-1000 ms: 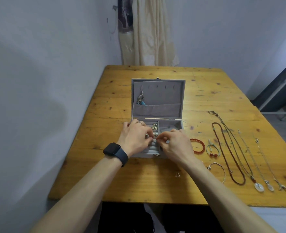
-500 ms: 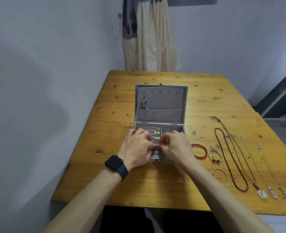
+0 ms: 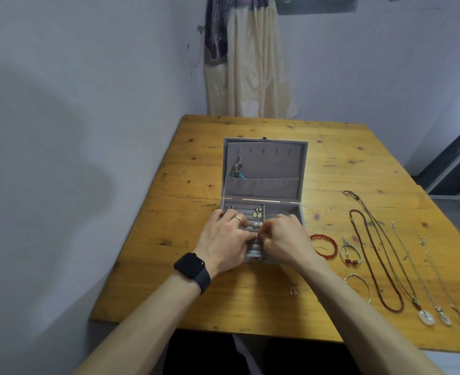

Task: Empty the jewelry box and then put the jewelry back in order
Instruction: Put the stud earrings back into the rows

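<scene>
The grey jewelry box [image 3: 301,215] stands open on the table with its lid [image 3: 272,169] upright. A dangling turquoise earring [image 3: 238,170] hangs inside the lid. Gold drop earrings [image 3: 258,212] and a pair of pearl earrings [image 3: 256,225] sit in the ring rolls. My left hand [image 3: 223,239] and my right hand [image 3: 287,239] hover over the box's near half. Their fingertips meet in a pinch over the rolls, and whatever they pinch is hidden. A dark watch is on my left wrist.
Right of the box on the wooden table [image 3: 169,280] lie a red bead bracelet [image 3: 325,246], a cord bracelet [image 3: 349,253], a silver bangle [image 3: 358,285] and several long necklaces [image 3: 372,261]. Small stud earrings [image 3: 293,290] lie near the front. A wall runs along the left.
Both hands have slid a little toward the box's near edge while staying pinched together. The pearl earrings now show uncovered in the rolls. The camera has tilted slightly.
</scene>
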Available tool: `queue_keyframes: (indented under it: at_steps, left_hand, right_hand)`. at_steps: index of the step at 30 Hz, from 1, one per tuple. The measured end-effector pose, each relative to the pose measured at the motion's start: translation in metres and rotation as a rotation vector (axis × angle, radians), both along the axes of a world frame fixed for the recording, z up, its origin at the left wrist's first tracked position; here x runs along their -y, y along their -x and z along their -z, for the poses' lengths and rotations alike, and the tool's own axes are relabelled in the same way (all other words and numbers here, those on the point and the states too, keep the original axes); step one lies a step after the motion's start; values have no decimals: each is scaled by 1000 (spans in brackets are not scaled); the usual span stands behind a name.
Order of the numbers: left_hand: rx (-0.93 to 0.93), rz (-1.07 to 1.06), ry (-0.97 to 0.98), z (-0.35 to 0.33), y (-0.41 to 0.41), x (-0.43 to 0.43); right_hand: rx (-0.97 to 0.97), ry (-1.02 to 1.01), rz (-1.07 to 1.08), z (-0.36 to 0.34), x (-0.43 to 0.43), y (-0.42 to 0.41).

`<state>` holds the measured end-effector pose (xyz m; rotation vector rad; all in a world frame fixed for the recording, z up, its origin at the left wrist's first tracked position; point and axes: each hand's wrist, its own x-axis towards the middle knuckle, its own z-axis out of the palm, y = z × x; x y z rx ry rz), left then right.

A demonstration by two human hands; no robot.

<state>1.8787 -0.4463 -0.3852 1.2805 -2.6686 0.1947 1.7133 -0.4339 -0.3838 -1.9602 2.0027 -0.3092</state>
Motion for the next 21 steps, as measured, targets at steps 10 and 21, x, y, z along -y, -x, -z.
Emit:
queue_keyframes:
  at_steps: [10,21]
  left_hand:
    - [-16,14,39,2,2,-1]
    - [-38,8,10,6,3,-6]
  right_hand:
    - [69,143,65,11,-3,1]
    - [-89,264,-30,23,-40,7]
